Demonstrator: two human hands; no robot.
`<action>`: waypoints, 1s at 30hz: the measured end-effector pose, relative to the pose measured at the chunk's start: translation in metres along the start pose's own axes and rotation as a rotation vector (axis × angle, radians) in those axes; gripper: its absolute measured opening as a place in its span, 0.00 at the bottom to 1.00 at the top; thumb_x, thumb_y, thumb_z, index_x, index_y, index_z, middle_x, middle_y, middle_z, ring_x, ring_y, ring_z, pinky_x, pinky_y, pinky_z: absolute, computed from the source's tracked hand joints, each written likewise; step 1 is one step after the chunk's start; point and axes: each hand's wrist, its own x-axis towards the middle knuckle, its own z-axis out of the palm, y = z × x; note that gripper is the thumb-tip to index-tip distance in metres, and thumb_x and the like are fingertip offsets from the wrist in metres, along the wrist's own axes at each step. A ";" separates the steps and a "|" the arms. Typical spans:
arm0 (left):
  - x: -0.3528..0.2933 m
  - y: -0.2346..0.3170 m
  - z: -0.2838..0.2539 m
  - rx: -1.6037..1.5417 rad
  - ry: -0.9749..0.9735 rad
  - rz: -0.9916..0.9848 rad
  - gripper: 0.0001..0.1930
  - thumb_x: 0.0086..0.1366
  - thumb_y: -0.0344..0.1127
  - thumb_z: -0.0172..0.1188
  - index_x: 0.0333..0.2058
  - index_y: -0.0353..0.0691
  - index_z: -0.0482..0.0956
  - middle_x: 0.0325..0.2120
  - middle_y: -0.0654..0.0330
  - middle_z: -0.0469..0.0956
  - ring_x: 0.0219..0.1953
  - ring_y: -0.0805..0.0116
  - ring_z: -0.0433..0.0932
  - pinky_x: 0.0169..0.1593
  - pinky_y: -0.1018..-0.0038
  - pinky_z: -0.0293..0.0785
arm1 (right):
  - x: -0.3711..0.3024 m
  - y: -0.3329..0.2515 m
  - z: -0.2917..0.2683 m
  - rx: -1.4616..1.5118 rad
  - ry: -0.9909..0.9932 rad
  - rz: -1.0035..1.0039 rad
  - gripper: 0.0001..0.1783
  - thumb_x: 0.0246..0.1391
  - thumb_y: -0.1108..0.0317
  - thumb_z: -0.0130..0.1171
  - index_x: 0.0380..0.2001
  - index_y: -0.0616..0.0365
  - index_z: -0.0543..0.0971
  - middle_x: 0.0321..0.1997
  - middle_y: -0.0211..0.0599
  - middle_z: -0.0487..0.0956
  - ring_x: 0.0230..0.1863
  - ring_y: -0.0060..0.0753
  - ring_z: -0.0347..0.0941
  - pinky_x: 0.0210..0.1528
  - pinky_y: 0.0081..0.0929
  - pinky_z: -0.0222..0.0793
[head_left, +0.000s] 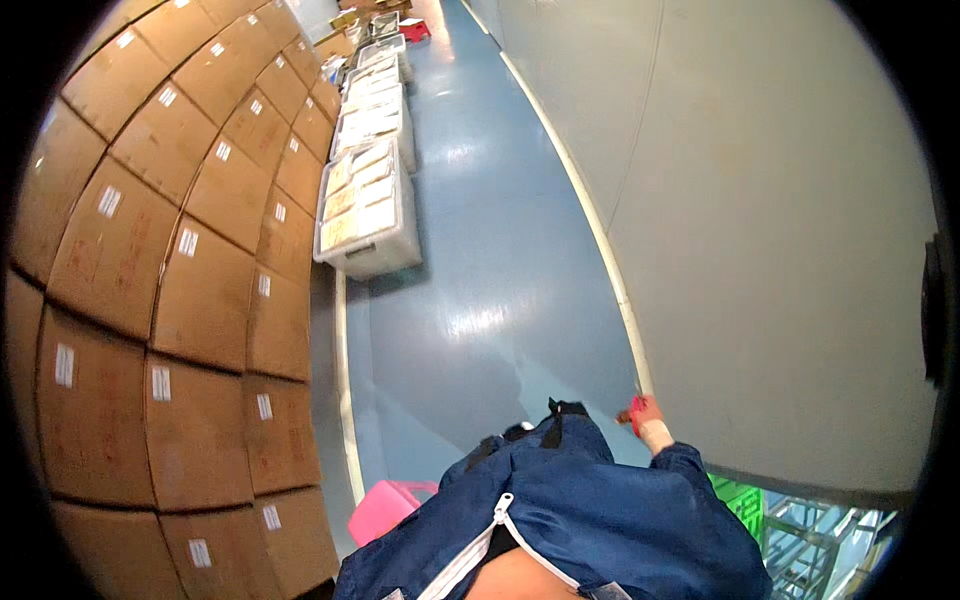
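Observation:
My right hand (pixel 646 411) reaches out past the dark blue jacket sleeve (pixel 682 459), low over the floor and beside the grey wall. Red or pink covers part of this hand, and I cannot tell whether it is a glove or something held. Its fingers are too small and blurred to read. My left hand is out of sight, hidden beyond the jacket (pixel 590 520). A pink plastic container (pixel 383 512) shows partly at my left side, its other edge covered by the jacket; what carries it is hidden.
Stacked brown cardboard boxes (pixel 205 300) form a wall on the left. Clear plastic bins (pixel 385 250) of pale packets line up ahead along them. A smooth grey wall (pixel 770 250) borders the blue floor (pixel 480 300). A green crate (pixel 738 505) and metal frame (pixel 815 545) stand lower right.

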 end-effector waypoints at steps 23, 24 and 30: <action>-0.024 0.827 -0.361 -0.807 0.502 0.600 0.20 0.59 0.49 0.53 0.14 0.46 0.67 0.07 0.71 0.59 0.08 0.82 0.55 0.12 0.83 0.47 | 0.576 -0.772 0.059 0.110 -0.082 -0.566 0.31 0.39 0.52 0.61 0.46 0.54 0.68 0.40 0.49 0.74 0.42 0.49 0.71 0.42 0.33 0.66; -0.021 0.860 -0.370 -0.815 0.510 0.609 0.19 0.59 0.49 0.53 0.14 0.46 0.68 0.07 0.72 0.59 0.08 0.83 0.55 0.12 0.83 0.47 | 0.592 -0.808 0.055 0.064 -0.086 -0.611 0.29 0.40 0.52 0.59 0.46 0.54 0.68 0.39 0.49 0.74 0.41 0.50 0.71 0.42 0.34 0.67; 0.043 1.065 -0.434 -0.870 0.398 0.754 0.17 0.59 0.48 0.54 0.17 0.46 0.69 0.07 0.72 0.60 0.08 0.84 0.55 0.11 0.84 0.47 | 0.744 -0.807 0.050 -0.017 -0.027 -0.266 0.34 0.33 0.55 0.65 0.47 0.55 0.68 0.40 0.49 0.75 0.43 0.48 0.71 0.45 0.34 0.66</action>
